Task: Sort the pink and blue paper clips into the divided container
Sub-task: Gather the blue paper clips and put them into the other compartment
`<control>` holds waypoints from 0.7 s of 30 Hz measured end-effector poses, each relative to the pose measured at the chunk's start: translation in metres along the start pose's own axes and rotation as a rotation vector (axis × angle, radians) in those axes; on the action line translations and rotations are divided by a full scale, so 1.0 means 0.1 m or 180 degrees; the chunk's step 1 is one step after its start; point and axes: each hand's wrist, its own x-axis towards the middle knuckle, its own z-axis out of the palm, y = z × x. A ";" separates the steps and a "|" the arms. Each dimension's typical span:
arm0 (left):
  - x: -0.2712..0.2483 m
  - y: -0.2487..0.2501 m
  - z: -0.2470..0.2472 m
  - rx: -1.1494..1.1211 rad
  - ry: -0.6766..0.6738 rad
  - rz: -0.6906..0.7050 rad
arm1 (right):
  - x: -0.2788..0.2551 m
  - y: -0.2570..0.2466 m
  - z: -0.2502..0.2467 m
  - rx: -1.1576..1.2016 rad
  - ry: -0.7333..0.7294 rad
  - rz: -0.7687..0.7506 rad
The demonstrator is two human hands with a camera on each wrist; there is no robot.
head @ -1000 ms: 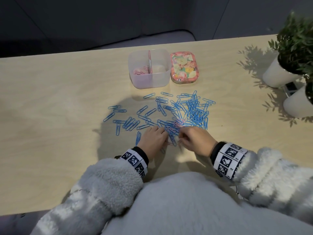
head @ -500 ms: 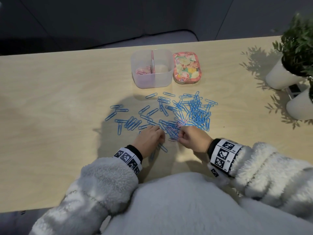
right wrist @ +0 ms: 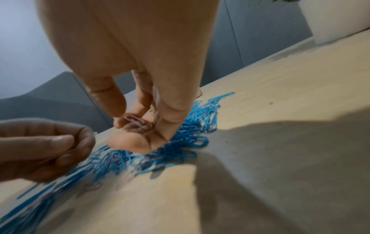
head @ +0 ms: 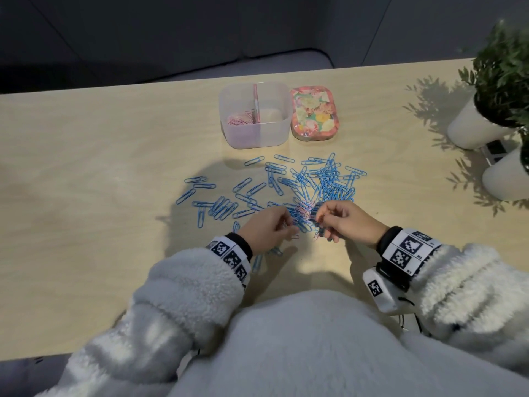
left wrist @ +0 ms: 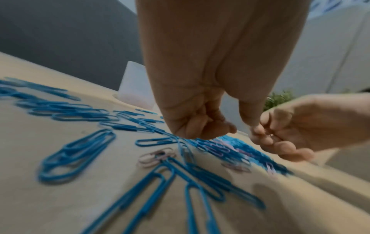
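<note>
The room is dim, with light from behind the person casting a broad shadow across the table (head: 86, 196). Both wrist views are motion-blurred and stretched toward their edges.

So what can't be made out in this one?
- Left hand: fingers curled; the left wrist and head views don't show whether they hold a clip.
- Container: right compartment's contents unclear behind the frosted wall, head view.
- Pink clips in the right hand: count hidden by fingers, right wrist view.
- Plants: cut off by the head view's right edge.
</note>
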 end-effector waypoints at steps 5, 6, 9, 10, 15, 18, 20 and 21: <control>0.01 0.00 0.12 0.1348 -0.0144 0.0528 | 0.01 0.17 0.07 -0.2076 -0.0389 -0.0716; 0.01 -0.01 0.14 0.1429 -0.0108 0.0559 | 0.01 0.18 0.07 -0.2377 -0.0446 -0.0736; 0.00 -0.03 0.17 0.1617 -0.0082 0.0618 | 0.01 0.16 0.06 -0.2750 -0.0535 -0.0660; 0.00 -0.05 0.16 0.1607 -0.0102 0.0619 | 0.00 0.14 0.07 -0.2850 -0.0517 -0.0703; -0.08 -0.27 -0.17 0.0134 0.0438 0.0028 | 0.04 0.10 0.10 -0.1721 -0.0215 -0.0773; -0.14 -0.44 -0.44 -0.0919 0.0769 -0.0401 | 0.13 0.00 0.13 -0.0417 -0.0248 -0.0336; -0.16 -0.48 -0.52 -0.1361 0.0813 -0.0617 | 0.20 -0.09 0.18 -0.0226 -0.0213 -0.0145; -0.16 -0.48 -0.53 -0.1608 0.0801 -0.0758 | 0.24 -0.12 0.21 -0.0381 -0.0134 -0.0183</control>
